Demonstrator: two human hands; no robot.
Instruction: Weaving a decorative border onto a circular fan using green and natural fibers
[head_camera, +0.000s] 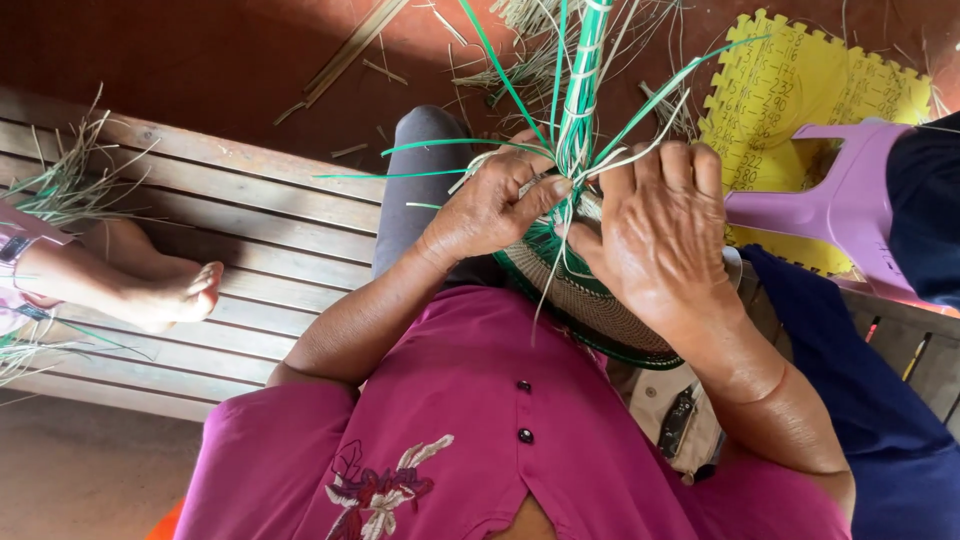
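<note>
A round woven basket piece (590, 300) in tan and green rests on my lap. A bundle of green and pale strips (580, 90) rises from its rim. My left hand (490, 205) pinches a pale strip at the rim between thumb and fingers. My right hand (660, 235) grips the rim and the base of the strips from the right side. Loose green strips (440, 145) splay out to the left. The lower edge of the basket is hidden behind my right wrist.
I sit on a slatted wooden bench (250, 220). Another person's bare foot (165, 290) rests on it at left, by dried grass (65, 185). A purple plastic stool (840, 205) and yellow foam mat (780, 90) lie right. Dark blue cloth (880, 400) is beside me.
</note>
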